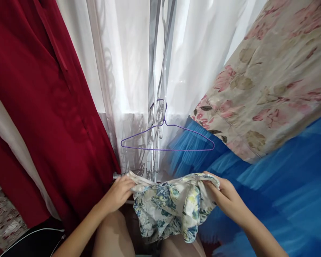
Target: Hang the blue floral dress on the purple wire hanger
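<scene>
A white garment with a blue, green and yellow floral print (168, 207) is stretched between my two hands above my legs. My left hand (121, 191) grips its upper left edge, the fingers closed on the cloth. At the upper right corner my right hand (223, 192) holds the other end, with some fingers tucked under the fabric. The garment's lower part hangs down in folds, so its exact kind is unclear. Just beyond it a thin purple clothes hanger (167, 150) hangs with nothing on it, touched by neither hand.
Behind the hanger stand light metal bars (160, 53) with scrollwork and a white curtain (125, 53). A dark red curtain (61, 117) hangs on the left. To the right are a floral cloth (259, 96) and a blue surface (286, 185). A black item (34, 242) lies lower left.
</scene>
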The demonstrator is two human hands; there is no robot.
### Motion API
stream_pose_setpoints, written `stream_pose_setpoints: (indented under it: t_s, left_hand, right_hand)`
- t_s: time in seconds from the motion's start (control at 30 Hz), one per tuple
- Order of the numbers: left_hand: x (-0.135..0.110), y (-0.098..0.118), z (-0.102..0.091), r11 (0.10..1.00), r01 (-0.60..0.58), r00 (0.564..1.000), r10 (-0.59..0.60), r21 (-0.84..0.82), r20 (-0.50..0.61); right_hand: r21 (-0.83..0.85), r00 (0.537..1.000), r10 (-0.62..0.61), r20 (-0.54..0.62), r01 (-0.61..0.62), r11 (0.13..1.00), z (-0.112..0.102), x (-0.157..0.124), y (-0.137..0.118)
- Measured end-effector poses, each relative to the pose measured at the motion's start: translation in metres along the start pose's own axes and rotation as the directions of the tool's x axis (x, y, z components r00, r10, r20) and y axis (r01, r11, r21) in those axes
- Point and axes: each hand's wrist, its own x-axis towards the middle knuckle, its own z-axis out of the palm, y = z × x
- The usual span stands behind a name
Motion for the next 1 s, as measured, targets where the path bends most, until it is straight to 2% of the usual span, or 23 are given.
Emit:
stream_pose_setpoints:
  t_s: [0.1, 0.2, 0.3, 0.37, 0.47, 0.53, 0.63, 0.7, 0.8, 0.9, 0.97, 1.0]
  left_hand:
    - [0.014, -0.021, -0.037, 0.991, -0.010, 0.988, 0.030, 0.130, -0.151]
    - [0.034, -0.046, -0.070, 0.984, 0.071, 0.953, -0.019, 0.162, -0.301]
    - [0.055, -0.062, -0.098, 0.983, 0.131, 0.911, -0.067, 0.132, -0.408]
    - [0.065, -0.063, -0.113, 0.983, 0.122, 0.899, -0.051, 0.138, -0.435]
    - [0.075, -0.044, -0.128, 0.986, 0.048, 0.898, 0.026, 0.157, -0.439]
    - [0.080, -0.020, -0.129, 0.988, -0.042, 0.896, 0.102, 0.148, -0.432]
    - [0.088, 0.024, -0.122, 0.971, -0.156, 0.897, 0.216, 0.181, -0.386]
    - [0.095, 0.052, -0.115, 0.956, -0.173, 0.887, 0.255, 0.235, -0.385]
    - [0.107, 0.082, -0.105, 0.951, -0.123, 0.832, 0.254, 0.283, -0.493]
    - [0.118, 0.091, -0.100, 0.963, -0.054, 0.771, 0.208, 0.264, -0.602]
    - [0.123, 0.088, -0.099, 0.971, -0.077, 0.768, 0.203, 0.227, -0.607]
    - [0.124, 0.085, -0.098, 0.973, -0.102, 0.770, 0.209, 0.208, -0.602]
  right_hand:
    - [-0.017, 0.997, -0.054, 0.056, 0.055, 0.998, 0.001, 0.020, -0.012]
    - [-0.044, 0.991, -0.094, 0.100, 0.099, 0.994, 0.012, 0.047, -0.020]
    - [-0.077, 0.983, -0.139, 0.117, 0.149, 0.986, 0.025, 0.080, -0.016]
    - [-0.094, 0.987, -0.143, 0.076, 0.150, 0.984, 0.031, 0.099, -0.006]
    - [-0.112, 0.997, -0.081, -0.011, 0.079, 0.991, 0.043, 0.114, 0.010]
    - [-0.093, 0.998, -0.053, -0.042, 0.049, 0.994, 0.054, 0.113, 0.016]
    - [-0.018, 0.993, -0.062, -0.099, 0.060, 0.998, 0.075, 0.101, 0.013]
    - [0.025, 0.988, -0.067, -0.137, 0.071, 0.997, 0.086, 0.092, 0.005]
    - [0.037, 0.990, -0.084, -0.112, 0.089, 0.995, 0.093, 0.083, -0.009]
    - [0.025, 0.983, -0.138, -0.121, 0.142, 0.990, 0.084, 0.073, -0.017]
    - [0.028, 0.953, -0.150, -0.265, 0.163, 0.986, 0.071, 0.066, -0.015]
    - [0.026, 0.922, -0.136, -0.364, 0.156, 0.987, 0.062, 0.063, -0.011]
